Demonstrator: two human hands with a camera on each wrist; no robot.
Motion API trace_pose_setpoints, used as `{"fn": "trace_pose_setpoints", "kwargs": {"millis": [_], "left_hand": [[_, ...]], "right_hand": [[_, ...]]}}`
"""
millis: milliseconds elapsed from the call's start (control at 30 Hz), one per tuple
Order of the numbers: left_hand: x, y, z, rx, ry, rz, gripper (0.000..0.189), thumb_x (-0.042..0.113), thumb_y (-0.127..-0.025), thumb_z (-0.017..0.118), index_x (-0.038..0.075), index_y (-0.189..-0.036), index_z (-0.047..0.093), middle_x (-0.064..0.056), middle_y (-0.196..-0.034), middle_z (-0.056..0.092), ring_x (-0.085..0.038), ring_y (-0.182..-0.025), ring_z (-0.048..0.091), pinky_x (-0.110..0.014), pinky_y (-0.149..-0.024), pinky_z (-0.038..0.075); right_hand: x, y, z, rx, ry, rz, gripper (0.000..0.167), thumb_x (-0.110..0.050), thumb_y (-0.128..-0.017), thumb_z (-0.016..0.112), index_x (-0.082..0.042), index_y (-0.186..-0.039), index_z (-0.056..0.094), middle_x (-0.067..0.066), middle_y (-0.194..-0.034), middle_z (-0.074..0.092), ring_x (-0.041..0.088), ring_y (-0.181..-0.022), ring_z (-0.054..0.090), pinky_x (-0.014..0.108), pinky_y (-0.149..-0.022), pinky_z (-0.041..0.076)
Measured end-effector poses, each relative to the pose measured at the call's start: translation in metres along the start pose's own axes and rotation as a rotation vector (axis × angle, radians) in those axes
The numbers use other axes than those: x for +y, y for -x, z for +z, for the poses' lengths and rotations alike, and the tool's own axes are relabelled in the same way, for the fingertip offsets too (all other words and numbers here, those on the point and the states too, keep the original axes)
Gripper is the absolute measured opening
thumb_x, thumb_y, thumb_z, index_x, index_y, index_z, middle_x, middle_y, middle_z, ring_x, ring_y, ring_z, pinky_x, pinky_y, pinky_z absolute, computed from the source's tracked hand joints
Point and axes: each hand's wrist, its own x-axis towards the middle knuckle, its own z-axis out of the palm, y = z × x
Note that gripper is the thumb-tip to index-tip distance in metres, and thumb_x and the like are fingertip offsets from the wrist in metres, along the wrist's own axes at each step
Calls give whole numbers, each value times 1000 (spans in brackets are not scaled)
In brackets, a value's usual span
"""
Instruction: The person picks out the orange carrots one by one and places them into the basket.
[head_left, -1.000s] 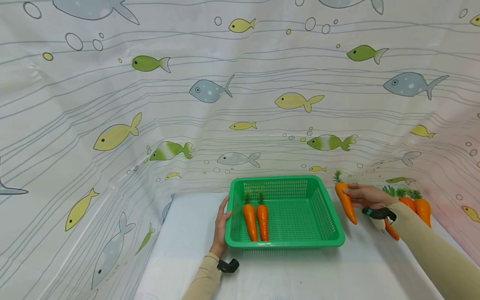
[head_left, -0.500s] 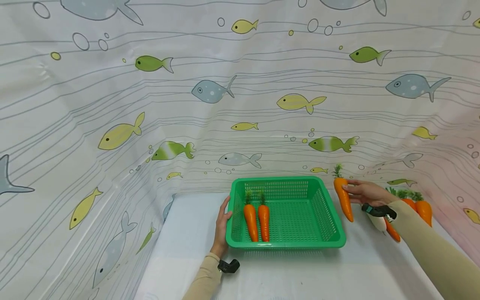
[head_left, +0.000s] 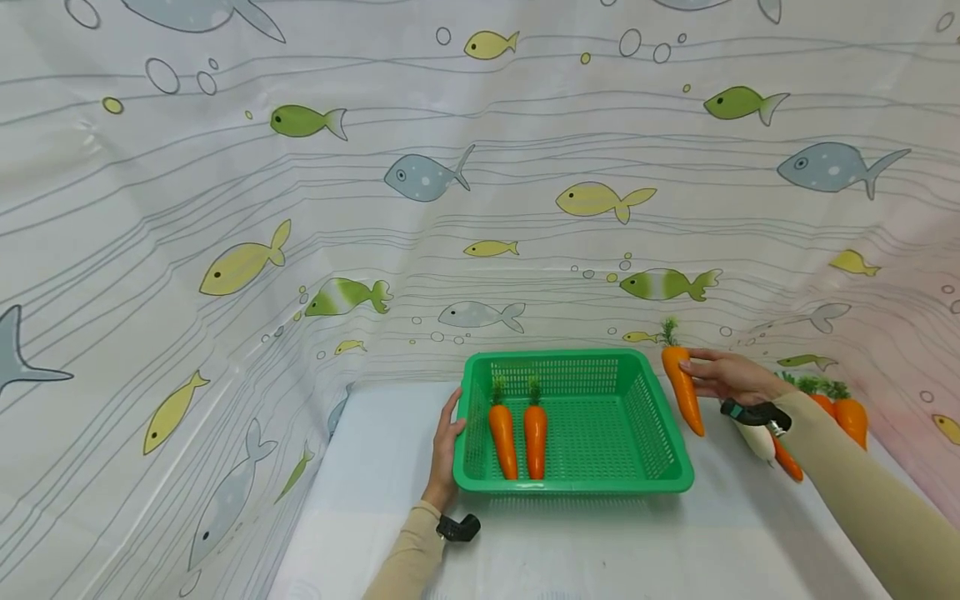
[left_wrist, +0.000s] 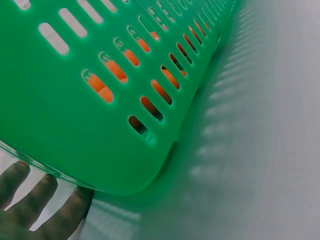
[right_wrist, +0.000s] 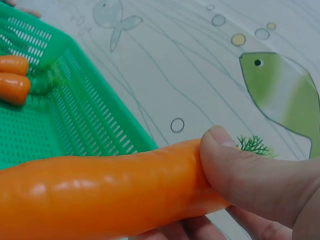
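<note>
An orange carrot (head_left: 683, 390) with a leafy green top is pinched between the thumb and fingers of my right hand (head_left: 731, 376), above the table just right of the green basket (head_left: 573, 487). The right wrist view shows the thumb (right_wrist: 245, 172) pressing near the carrot's leafy end. Inside the basket, towards its left side, lie two carrots, one (head_left: 503, 442) left of the other (head_left: 536, 442). My left hand (head_left: 444, 454) touches the basket's left side with fairly straight fingers. In the left wrist view, its fingertips (left_wrist: 75, 200) meet the green wall.
A white radish (head_left: 757, 439) and another carrot (head_left: 786, 458) lie on the white table (head_left: 555, 550) under the right forearm. More orange vegetables (head_left: 851, 419) with green tops sit behind that arm. A fish-patterned sheet (head_left: 495, 275) rises behind the basket.
My right hand has lifted the carrot slightly and brought it a little left, nearer the basket. The right-hand carrot in the basket has shifted slightly right. My left hand stays at the basket.
</note>
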Motion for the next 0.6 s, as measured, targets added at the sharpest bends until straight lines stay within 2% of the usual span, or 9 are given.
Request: {"fn": "trace_pose_setpoints", "kwargs": {"millis": [267,600], "left_hand": [[0,-2,0,3,6,-5,58,25,-112,30,33,-169,28,0,-178,20,-29,-158,30,-43,-120,34],[-1,-1,1,8,-6,-7,58,24,-111,29,33,-169,28,0,-178,20,-28,-158,29,-44,-121,33]], "right_hand": [[-10,-4,9,-18,-8,-1,84,-24,-114,48,2,-167,-11,-10,-115,68,7,-106,71,31,-100,58],[-10,-13,29,-17,-76,-17,77,-18,-112,52,5,-167,3,-4,-115,69,11,-104,72,33,-96,60]]}}
